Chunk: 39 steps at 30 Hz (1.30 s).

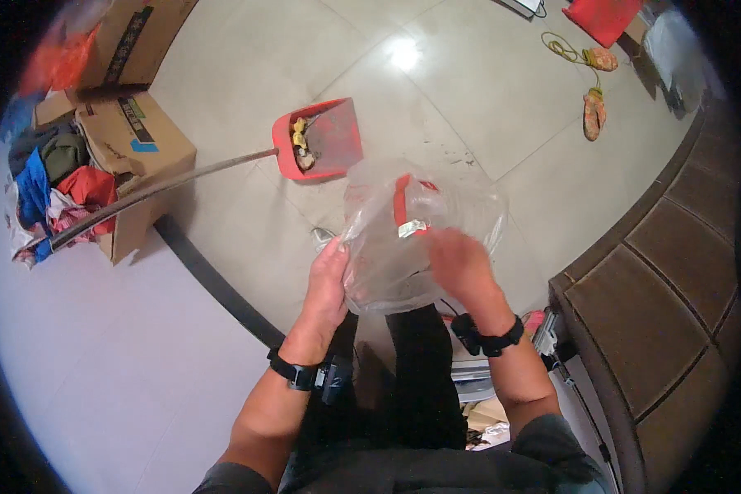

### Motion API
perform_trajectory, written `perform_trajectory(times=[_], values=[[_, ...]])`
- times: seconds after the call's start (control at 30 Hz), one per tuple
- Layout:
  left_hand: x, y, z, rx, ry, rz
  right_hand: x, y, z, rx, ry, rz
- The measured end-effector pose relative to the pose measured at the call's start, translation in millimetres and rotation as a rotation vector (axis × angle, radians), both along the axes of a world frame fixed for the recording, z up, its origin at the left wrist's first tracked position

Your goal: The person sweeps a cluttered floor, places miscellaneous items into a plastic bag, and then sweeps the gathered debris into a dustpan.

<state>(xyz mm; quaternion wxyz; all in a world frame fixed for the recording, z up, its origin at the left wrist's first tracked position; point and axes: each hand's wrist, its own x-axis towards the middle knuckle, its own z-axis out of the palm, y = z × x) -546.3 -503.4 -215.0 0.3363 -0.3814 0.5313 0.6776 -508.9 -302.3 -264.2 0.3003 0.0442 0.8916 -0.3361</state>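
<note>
A clear plastic bag [379, 272] hangs spread in front of my legs. My left hand [331, 276] is closed on its left edge, thumb on top. My right hand [463, 265] is over the bag's right part, smeared by motion, so whether its fingers grip anything cannot be made out. Beside that hand, a red strip [401, 200] and a crumpled silvery-white piece [413, 228] show at the bag; I cannot tell whether they are inside it. Beyond the bag, a red dustpan [343, 136] lies on the floor, holding yellow and pale scraps [301, 144].
The dustpan's long handle [181, 177] reaches left to cardboard boxes [152, 136] and a heap of cloth [62, 173]. A brown padded piece of furniture [650, 321] runs along the right. Orange patterned mitt-like things on a cord [594, 111] lie at the far right.
</note>
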Motion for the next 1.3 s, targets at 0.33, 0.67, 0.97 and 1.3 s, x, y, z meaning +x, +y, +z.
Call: perform_trajectory(times=[0.33, 0.67, 0.97, 1.3], values=[[3.6, -61.5, 10.9, 0.258, -0.010, -0.043, -82.6, 21.4, -60.1, 0.292, 0.373, -0.346], [3.5, -154.2, -14.3, -0.273, -0.052, -0.071, -93.2, -95.0, 4.8, -0.172, 0.239, -0.230], [26.4, -231.5, 3.3, -0.177, -0.110, 0.241, -146.3, -177.1, -20.2, -0.363, 0.156, -0.394], [65.6, -340.6, 4.2, -0.192, -0.154, 0.517, -210.1, -362.7, -22.8, -0.274, 0.454, -0.083]])
